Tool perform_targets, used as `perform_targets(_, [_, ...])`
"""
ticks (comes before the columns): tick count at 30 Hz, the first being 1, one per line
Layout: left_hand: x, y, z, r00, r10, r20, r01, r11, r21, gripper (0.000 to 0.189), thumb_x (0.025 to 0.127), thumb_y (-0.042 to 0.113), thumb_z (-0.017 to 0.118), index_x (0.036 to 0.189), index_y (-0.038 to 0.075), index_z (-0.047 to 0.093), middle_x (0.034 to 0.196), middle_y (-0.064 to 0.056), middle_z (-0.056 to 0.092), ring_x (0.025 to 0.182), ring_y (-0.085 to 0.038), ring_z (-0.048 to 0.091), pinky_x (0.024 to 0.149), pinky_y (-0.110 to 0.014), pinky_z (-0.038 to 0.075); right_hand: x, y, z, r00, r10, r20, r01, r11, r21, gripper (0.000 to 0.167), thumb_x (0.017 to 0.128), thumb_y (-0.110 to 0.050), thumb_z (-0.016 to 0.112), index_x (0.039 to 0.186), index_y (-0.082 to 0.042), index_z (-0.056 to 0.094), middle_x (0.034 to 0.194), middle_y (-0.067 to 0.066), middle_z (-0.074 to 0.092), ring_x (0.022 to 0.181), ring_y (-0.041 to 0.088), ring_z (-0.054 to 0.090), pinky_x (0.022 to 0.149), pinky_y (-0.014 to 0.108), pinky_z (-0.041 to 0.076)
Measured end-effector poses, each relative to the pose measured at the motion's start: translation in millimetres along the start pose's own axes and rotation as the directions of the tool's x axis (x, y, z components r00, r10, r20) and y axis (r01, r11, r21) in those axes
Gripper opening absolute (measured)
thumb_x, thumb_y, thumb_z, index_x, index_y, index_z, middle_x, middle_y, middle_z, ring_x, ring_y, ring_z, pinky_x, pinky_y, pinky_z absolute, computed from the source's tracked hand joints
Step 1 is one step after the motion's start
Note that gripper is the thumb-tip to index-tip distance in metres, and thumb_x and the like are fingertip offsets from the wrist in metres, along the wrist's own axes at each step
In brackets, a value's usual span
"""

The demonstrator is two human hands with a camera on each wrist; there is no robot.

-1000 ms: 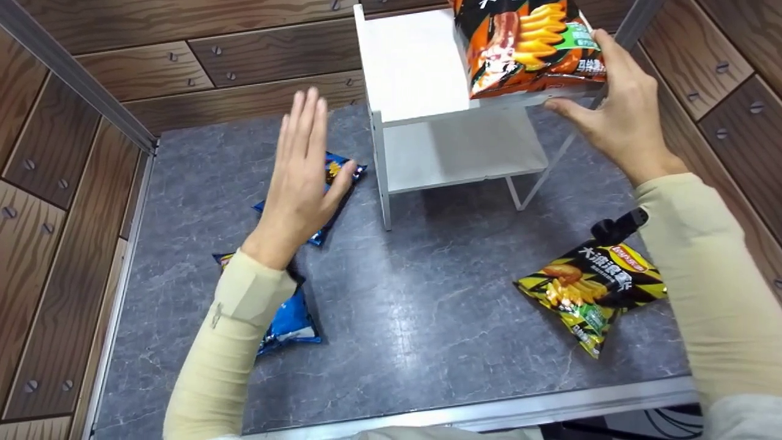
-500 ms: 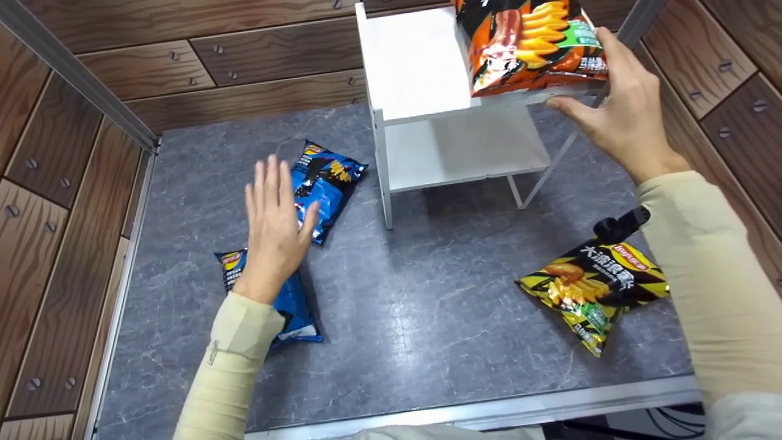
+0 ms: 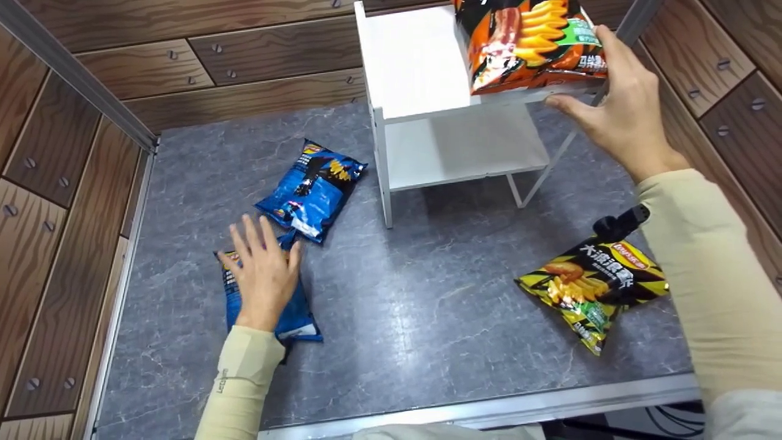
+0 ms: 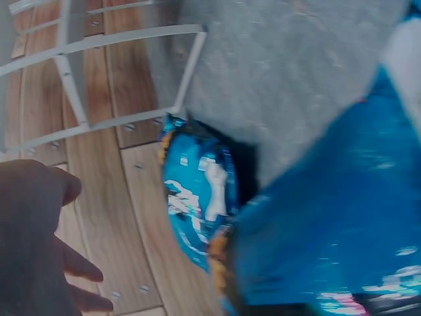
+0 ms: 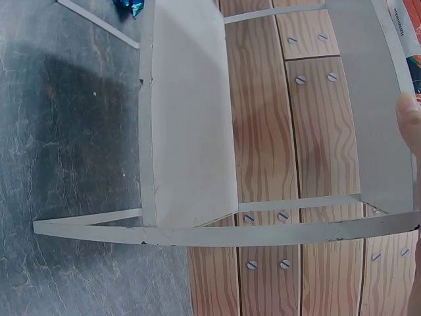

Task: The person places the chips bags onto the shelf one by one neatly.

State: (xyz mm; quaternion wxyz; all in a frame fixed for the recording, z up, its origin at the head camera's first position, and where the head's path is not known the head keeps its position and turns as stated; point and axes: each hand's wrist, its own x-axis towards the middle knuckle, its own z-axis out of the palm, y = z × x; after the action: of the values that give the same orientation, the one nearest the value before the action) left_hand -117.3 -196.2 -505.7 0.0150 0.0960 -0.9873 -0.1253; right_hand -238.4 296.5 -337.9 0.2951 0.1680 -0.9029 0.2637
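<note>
One blue chip bag [image 3: 300, 310] lies beneath the spread-fingered left hand [image 3: 264, 278], which holds nothing, while the orange bag [image 3: 525, 50] sits just beside the right hand [image 3: 632, 116] (thumb held wide; whether it grips, I cannot tell).

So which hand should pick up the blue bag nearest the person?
Probably the left hand: in the head view it's over that blue bag, fingers spread. The right hand is farther away, up by the orange bag at the shelf.
</note>
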Motion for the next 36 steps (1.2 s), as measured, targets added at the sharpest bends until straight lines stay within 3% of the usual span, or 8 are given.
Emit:
perform_targets(4, [-7.5,-11.1,14.1,0.996,-0.077,0.054,0.074,0.995,0.064,0.083,0.100,0.054,0.044,0.159,0.004,0.013,0.165,-0.025,0.002,0.150,-0.051,-0.001,0.108,-0.082,0.003,-0.4,-0.3,0.5,1.000,0.002,-0.002,-0.002,1.000,0.000,0.089,0.076,-0.027,0.086,0.150,-0.006,0.041,0.147,0.016,0.051,0.133,0.034,0.051,0.116,0.043,0.038])
perform_targets(10, [-18.4,-22.8,37.3,0.977,-0.158,0.146,0.151,0.987,0.056,0.091,0.096,0.058,0.051,0.161,0.013,0.005,0.165,-0.024,-0.009,0.149,-0.053,-0.009,0.097,-0.089,0.001,1.0,0.3,2.2,1.000,-0.007,-0.013,0.007,1.000,0.005,0.088,0.076,-0.026,0.087,0.149,-0.002,0.042,0.150,0.019,0.048,0.138,0.035,0.047,0.118,0.042,0.035])
perform_targets(13, [-19.7,-24.8,46.8,0.970,-0.184,0.158,0.179,0.983,0.047,0.099,0.092,0.061,0.057,0.161,0.018,0.002,0.166,-0.020,-0.013,0.149,-0.052,-0.012,0.094,-0.091,0.001,1.4,0.6,2.5,1.000,-0.002,-0.014,0.003,1.000,0.010,0.089,0.075,-0.024,0.087,0.148,-0.001,0.043,0.150,0.020,0.047,0.138,0.036,0.046,0.118,0.043,0.034])
perform_targets(17, [-19.0,-24.6,54.6,0.974,-0.187,0.130,0.185,0.982,0.029,0.104,0.087,0.058,0.066,0.161,0.020,0.003,0.167,-0.017,-0.010,0.149,-0.050,-0.014,0.090,-0.093,0.001,0.5,-0.1,1.7,1.000,0.002,-0.004,-0.002,1.000,0.007,0.089,0.076,-0.023,0.086,0.149,0.000,0.041,0.150,0.021,0.047,0.137,0.037,0.047,0.118,0.044,0.035])
perform_targets(27, [-23.1,-21.7,56.4,0.984,-0.153,0.092,0.157,0.987,-0.038,0.090,0.096,0.033,0.062,0.161,0.016,0.002,0.166,-0.021,-0.011,0.149,-0.051,-0.014,0.092,-0.092,0.004,-0.6,1.9,-0.4,0.999,-0.043,0.003,0.043,0.999,-0.012,0.088,0.080,-0.032,0.083,0.151,-0.003,0.039,0.149,0.019,0.048,0.134,0.036,0.049,0.115,0.044,0.038])
perform_targets(36, [-24.4,-24.0,42.3,0.973,-0.176,0.150,0.192,0.976,-0.106,0.079,0.103,0.023,0.049,0.160,0.013,-0.005,0.164,-0.023,-0.014,0.148,-0.052,-0.016,0.097,-0.089,0.014,0.5,1.9,2.3,1.000,-0.017,-0.006,0.017,1.000,0.005,0.089,0.077,-0.026,0.086,0.149,0.000,0.041,0.150,0.020,0.047,0.137,0.037,0.047,0.117,0.045,0.035])
